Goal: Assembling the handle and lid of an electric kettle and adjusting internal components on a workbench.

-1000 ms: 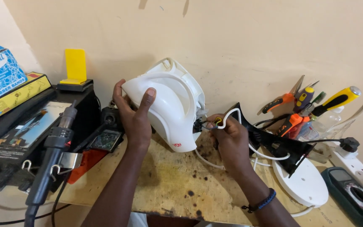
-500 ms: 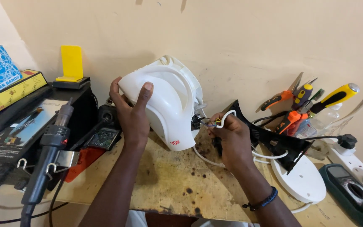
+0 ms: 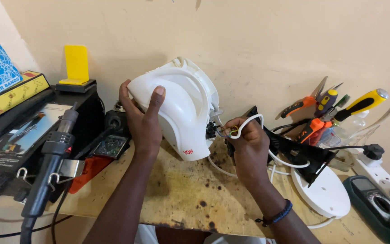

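My left hand [image 3: 141,118] grips a white plastic appliance housing [image 3: 181,108], holding it tilted above the wooden bench [image 3: 177,194]. My right hand [image 3: 248,145] pinches the white cable [image 3: 251,121] and its coloured wire ends right at the housing's open side. The cable loops over my fingers and trails down to the right. A black part on a round white base [image 3: 322,192] lies just right of my right hand.
A black hot-air tool [image 3: 53,158] hangs at the left in front of black boxes. A yellow stand [image 3: 76,63] sits behind. Screwdrivers and pliers [image 3: 330,106] lean on the wall at right, with a power strip [image 3: 375,167] and a multimeter [image 3: 375,201] nearby.
The housing and both hands stay in nearly the same grip. The view has shifted slightly, and my right hand has pulled the wires a little closer to the housing's opening.
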